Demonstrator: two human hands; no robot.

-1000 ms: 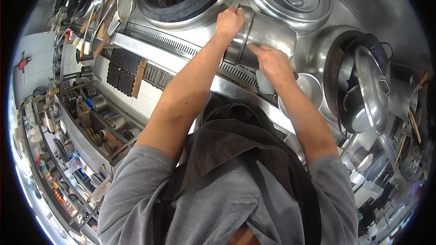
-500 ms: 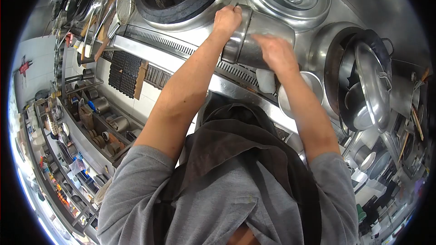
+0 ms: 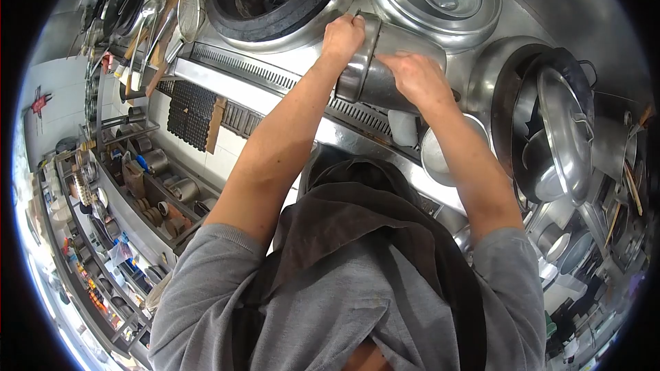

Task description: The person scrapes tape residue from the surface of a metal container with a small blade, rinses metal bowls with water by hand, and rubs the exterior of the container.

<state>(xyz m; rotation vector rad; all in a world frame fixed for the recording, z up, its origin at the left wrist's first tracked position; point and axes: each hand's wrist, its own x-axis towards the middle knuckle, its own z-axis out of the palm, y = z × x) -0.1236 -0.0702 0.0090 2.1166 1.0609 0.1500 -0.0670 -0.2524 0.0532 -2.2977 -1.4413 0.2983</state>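
A cylindrical stainless steel pot point(image 3: 405, 41) lies on its side on the stove's front ledge, with a raised band around its left end. My left hand point(image 3: 344, 38) is closed at the upper edge of that end, by a small metal handle. Over the pot's side, my right hand point(image 3: 416, 81) presses down with bunched fingers, its fingertips near the seam beside the band. Whatever may be under those fingers is hidden. Just below the pot is a pale grey-white pad point(image 3: 403, 128), and a round, light-coloured container point(image 3: 440, 161) stands beneath my right forearm.
Behind the pot are a black-rimmed wok burner point(image 3: 275, 31) and stacked metal basins point(image 3: 392, 17). Pans and a metal lid point(image 3: 560, 130) lean at the right. A strainer point(image 3: 189, 14) and ladles hang at the left. Shelves point(image 3: 148, 216) hold several containers.
My right hand has shifted slightly left and down along the pot's side, its fingertips now nearer the band. My left hand stays at the pot's end.
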